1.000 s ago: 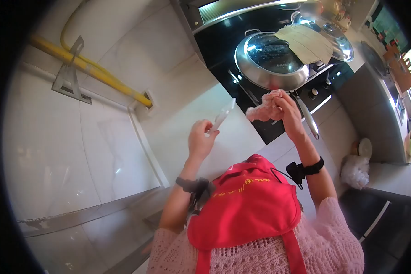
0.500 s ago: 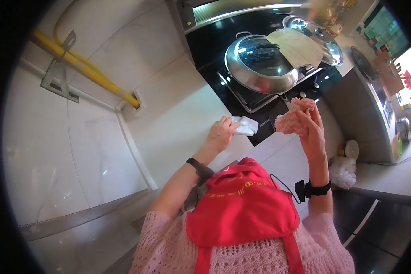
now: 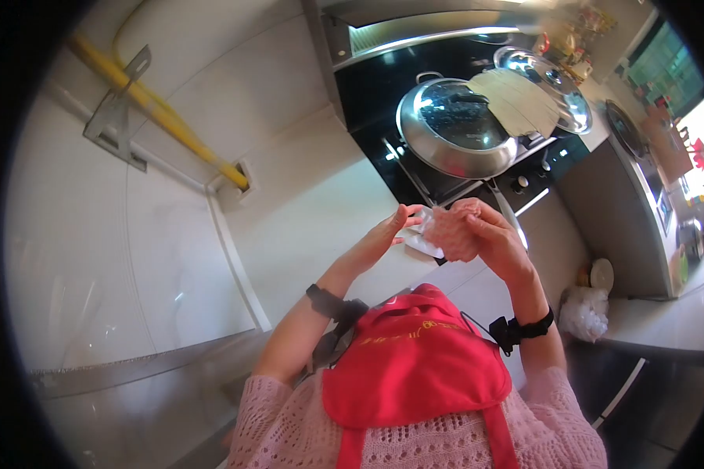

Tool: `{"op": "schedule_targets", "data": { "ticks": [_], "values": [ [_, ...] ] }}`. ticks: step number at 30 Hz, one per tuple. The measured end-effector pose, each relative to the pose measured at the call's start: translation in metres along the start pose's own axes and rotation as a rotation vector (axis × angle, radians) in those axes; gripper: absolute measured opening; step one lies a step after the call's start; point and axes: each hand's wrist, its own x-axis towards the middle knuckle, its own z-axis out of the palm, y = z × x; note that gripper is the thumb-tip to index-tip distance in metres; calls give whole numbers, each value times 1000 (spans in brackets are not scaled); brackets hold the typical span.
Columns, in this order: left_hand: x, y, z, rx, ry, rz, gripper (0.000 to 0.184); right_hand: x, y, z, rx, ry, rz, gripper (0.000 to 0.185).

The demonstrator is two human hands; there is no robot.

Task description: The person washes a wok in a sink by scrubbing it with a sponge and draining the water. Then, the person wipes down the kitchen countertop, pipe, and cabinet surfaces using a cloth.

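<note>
My left hand [image 3: 382,237] has its thumb raised and fingers stretched around a smooth white object [image 3: 424,244], whose kind I cannot make out. The hand still seems to hold it, though part is hidden. In my right hand [image 3: 502,238] a pink textured cloth [image 3: 454,234] is bunched between thumb and fingers. The cloth overlaps the white object from the right, so both hands are close together. They are in front of the gas stove [image 3: 414,184], above the floor.
A lidded steel wok [image 3: 454,160] stands on the stove, its handle toward me. A beige cloth [image 3: 512,102] lies partly over it and over another glass lid [image 3: 575,113]. A yellow pipe [image 3: 168,117] runs along the left wall. A plastic bag [image 3: 584,313] sits at right.
My right hand has brought the pink cloth left and down to the white object. My left hand's fingers have spread from their earlier grip. The view has shifted slightly.
</note>
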Motion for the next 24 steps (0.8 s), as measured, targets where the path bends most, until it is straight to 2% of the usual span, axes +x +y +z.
{"op": "schedule_targets", "data": {
  "ticks": [3,6,9,10,12,15,17,18,21,22,24],
  "values": [
    [-31,24,-4,-86,-52,133,84,22,5,13,-102,-124,64,26],
    [-58,21,-20,128,70,214,45,48,7,23,-248,-160,77,25],
    [-80,19,-31,142,333,180,24,68,17,31,-297,-166,89,25],
    [-88,20,-32,88,361,200,21,73,20,40,-261,-158,57,18],
    [-103,24,-34,-17,416,245,14,85,32,43,-238,-238,66,17],
    [-117,25,-37,99,715,316,10,99,42,54,-360,-277,39,16],
    [-127,30,-37,617,920,477,10,104,42,64,-550,-264,-19,16],
    [-133,32,-37,884,1011,545,9,109,44,72,-700,-282,-177,15],
    [-147,32,-42,934,1086,602,9,102,36,92,-843,-220,-79,15],
    [-152,32,-41,842,1094,524,7,104,38,95,-919,-234,-144,14],
    [-161,30,-37,652,1099,375,5,108,45,101,-1047,-271,-462,15]
  ]
}}
